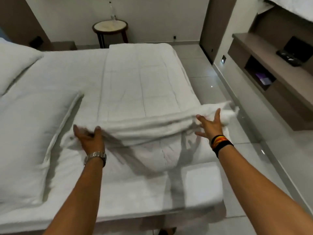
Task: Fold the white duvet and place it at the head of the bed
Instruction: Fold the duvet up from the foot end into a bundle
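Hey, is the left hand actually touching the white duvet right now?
Touching. The head view shows the left hand with its fingers curled over the folded near edge of the white duvet, pinching it.

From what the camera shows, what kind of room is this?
Probably a hotel bedroom: a bed with white pillows and a white duvet, a round side table holding a bottle, and a built-in wall shelf.

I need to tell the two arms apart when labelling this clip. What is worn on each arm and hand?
Both forearms are bare, with no sleeves or gloves. The left hand has a silver metal link watch at the wrist. The right hand has a stack of black bands at the wrist, with orange and yellow stripes. No rings are clear.
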`<state>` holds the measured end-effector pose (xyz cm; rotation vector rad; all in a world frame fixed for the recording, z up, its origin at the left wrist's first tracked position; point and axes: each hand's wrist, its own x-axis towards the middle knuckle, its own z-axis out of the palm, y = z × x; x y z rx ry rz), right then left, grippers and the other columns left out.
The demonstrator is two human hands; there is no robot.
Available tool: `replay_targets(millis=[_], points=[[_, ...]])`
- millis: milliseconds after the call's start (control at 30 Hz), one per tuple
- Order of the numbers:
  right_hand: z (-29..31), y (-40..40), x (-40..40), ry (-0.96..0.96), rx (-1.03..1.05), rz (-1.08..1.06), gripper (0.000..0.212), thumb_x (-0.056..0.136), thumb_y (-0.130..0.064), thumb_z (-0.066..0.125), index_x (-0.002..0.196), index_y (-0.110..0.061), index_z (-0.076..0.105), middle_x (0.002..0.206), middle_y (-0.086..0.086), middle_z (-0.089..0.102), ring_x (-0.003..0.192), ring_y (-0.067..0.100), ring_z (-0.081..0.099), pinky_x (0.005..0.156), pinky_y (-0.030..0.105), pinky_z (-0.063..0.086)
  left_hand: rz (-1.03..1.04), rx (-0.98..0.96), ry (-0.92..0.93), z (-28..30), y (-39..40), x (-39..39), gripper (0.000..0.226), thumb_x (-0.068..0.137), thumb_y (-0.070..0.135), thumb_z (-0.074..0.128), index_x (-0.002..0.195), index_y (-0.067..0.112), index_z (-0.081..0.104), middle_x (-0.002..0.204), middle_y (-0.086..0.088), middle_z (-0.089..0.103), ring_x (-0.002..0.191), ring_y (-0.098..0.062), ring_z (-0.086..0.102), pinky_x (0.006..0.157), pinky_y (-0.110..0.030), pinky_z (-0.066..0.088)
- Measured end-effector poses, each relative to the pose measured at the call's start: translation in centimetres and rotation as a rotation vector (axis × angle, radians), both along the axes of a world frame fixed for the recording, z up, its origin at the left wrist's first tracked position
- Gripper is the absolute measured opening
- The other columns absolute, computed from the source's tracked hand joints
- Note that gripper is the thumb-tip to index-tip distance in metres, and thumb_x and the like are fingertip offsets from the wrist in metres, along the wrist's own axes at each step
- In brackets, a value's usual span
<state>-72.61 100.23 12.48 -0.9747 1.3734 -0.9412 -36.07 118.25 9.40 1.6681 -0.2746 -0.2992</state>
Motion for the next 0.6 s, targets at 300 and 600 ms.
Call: replay_targets(millis=[300,600], points=[[-14.3,3.9,-0.8,0.529,0.215,-0.121,0.119,0.073,-0.073,0.075,0.159,-0.053,-0.004,0.168,0.018,-0.023,0.157,0.041,-0.006,0.123,0.056,0.016,0.182,0.758,0.254,-11.6,-0.2,-6.0,0.103,0.083,0.078,0.057,0.161,0.045,-0.001,0.167,-0.017,-0.022,0.153,-0.050,-0.010,0.114,-0.073,0.012],[-17.1,-2.4,4.6,0.551,0.289,-0.239,0.133,0.066,-0.046,0.094,0.158,-0.056,-0.002,0.166,0.018,-0.004,0.137,0.050,0.041,0.110,0.049,0.040,0.366,0.437,0.631,-14.3,-3.8,-5.6,0.125,0.068,0.044,0.092,0.159,0.048,0.006,0.170,-0.012,0.001,0.151,-0.032,0.025,0.118,-0.048,0.029]])
